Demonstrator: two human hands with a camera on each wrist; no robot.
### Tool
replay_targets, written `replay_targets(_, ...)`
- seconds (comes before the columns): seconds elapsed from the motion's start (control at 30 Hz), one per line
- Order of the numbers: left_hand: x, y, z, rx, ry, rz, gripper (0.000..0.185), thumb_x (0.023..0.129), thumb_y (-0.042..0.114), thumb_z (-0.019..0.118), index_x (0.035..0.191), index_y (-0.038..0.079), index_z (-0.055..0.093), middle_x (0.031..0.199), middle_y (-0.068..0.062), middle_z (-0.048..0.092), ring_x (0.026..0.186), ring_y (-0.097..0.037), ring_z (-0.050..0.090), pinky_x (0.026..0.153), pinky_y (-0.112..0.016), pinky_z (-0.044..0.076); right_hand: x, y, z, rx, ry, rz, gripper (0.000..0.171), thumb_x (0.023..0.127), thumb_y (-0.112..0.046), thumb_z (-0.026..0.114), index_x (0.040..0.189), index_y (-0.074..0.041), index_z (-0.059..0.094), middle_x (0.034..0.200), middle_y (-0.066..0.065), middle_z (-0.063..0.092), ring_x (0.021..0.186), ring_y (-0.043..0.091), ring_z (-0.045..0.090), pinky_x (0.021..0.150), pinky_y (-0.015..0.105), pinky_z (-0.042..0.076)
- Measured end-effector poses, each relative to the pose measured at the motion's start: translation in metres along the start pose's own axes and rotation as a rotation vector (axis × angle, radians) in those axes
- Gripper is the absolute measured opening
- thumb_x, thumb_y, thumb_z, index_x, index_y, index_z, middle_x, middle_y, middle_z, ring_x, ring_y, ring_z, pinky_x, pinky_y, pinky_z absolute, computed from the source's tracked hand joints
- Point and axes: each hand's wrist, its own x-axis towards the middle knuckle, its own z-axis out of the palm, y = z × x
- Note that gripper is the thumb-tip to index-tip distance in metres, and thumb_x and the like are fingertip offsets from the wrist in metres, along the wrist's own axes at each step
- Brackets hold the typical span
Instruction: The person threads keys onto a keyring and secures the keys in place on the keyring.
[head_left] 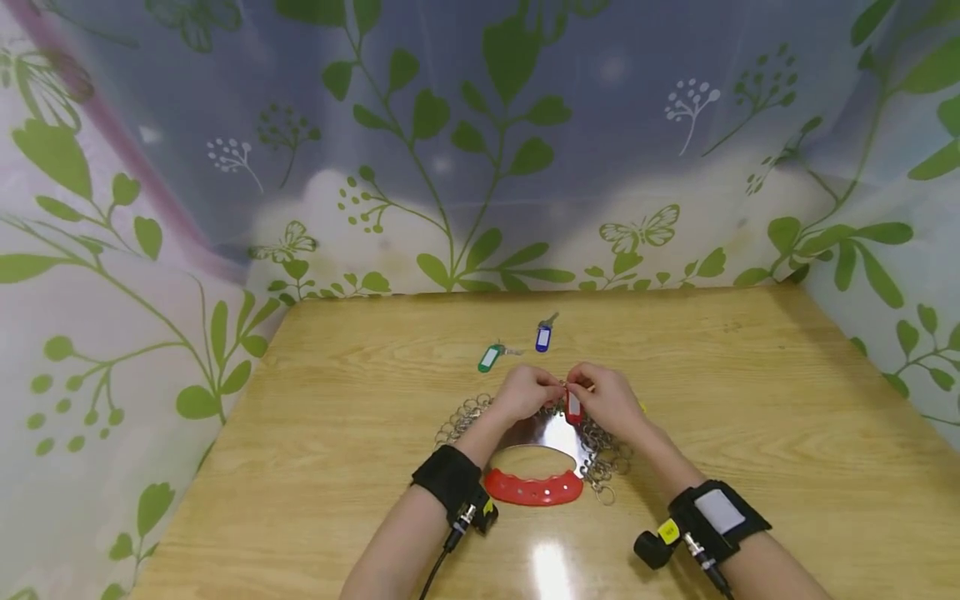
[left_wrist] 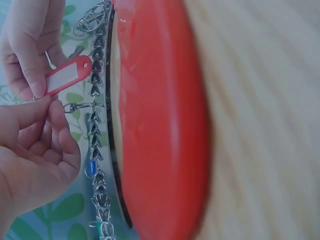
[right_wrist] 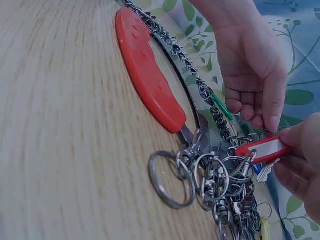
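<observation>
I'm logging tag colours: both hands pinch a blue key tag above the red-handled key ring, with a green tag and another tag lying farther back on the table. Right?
Not quite: the pinched tag is red, not blue, as the right wrist view shows. Left hand and right hand do hold it over the key ring; the green tag and a blue tag lie behind.

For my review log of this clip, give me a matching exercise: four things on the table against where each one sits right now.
Things:
1. red key tag
2. green key tag
3. blue key tag
4. red handle

Places:
A. on the key organiser's near edge, between the wrists
B. lying loose on the table, left of the blue one
C. pinched by the right hand, close to the left hand
D. loose on the table, farthest from the person

Pairs: 1-C, 2-B, 3-D, 4-A
</observation>
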Motion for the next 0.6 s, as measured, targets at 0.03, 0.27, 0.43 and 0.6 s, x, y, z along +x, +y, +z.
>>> replay_targets(0.03,-0.0003,0.0002,-0.0001,0.002,0.003,-0.001,0.016,0.089,0.014,0.062,0.084,0.002,0.071,0.065,-0.003,0.059,0.055,-0.011,0.046,0.050,-0.022,0.035,-0.0003,0.0002,0.0007,-0.009,0.000,-0.013,0.004,0.087,-0.003,0.062,0.087,0.001,0.064,0.082,0.008,0.065,0.076,0.023,0.062,0.069,0.039,0.051)
replay_targets(0.27,-0.0015,-0.0005,-0.0004,-0.039,0.022,-0.004,0.018,0.089,0.011,0.060,0.081,-0.001,0.070,0.066,-0.003,0.060,0.059,-0.012,0.050,0.053,-0.021,0.037,0.0003,0.0006,0.0028,-0.060,0.009,-0.065,0.005,0.087,-0.006,0.063,0.084,-0.001,0.063,0.079,0.005,0.065,0.072,0.021,0.061,0.064,0.037,0.050)
replay_targets(0.43,-0.0025,-0.0027,-0.0010,-0.012,-0.019,0.010,0.016,0.089,0.013,0.062,0.083,0.002,0.072,0.066,-0.001,0.060,0.058,-0.011,0.049,0.051,-0.022,0.037,0.0001,0.0023,0.0033,-0.049,0.015,-0.029,0.005,0.087,-0.006,0.063,0.085,-0.001,0.064,0.081,0.007,0.066,0.075,0.023,0.062,0.067,0.038,0.050)
replay_targets(0.6,-0.0032,-0.0015,-0.0038,0.003,-0.021,0.020,0.018,0.090,0.016,0.061,0.085,0.003,0.072,0.067,0.000,0.058,0.057,-0.011,0.045,0.050,-0.022,0.036,0.0020,0.0007,0.0026,-0.013,0.018,0.008,0.007,0.089,-0.007,0.061,0.087,-0.001,0.064,0.082,0.007,0.066,0.076,0.023,0.062,0.068,0.039,0.050)
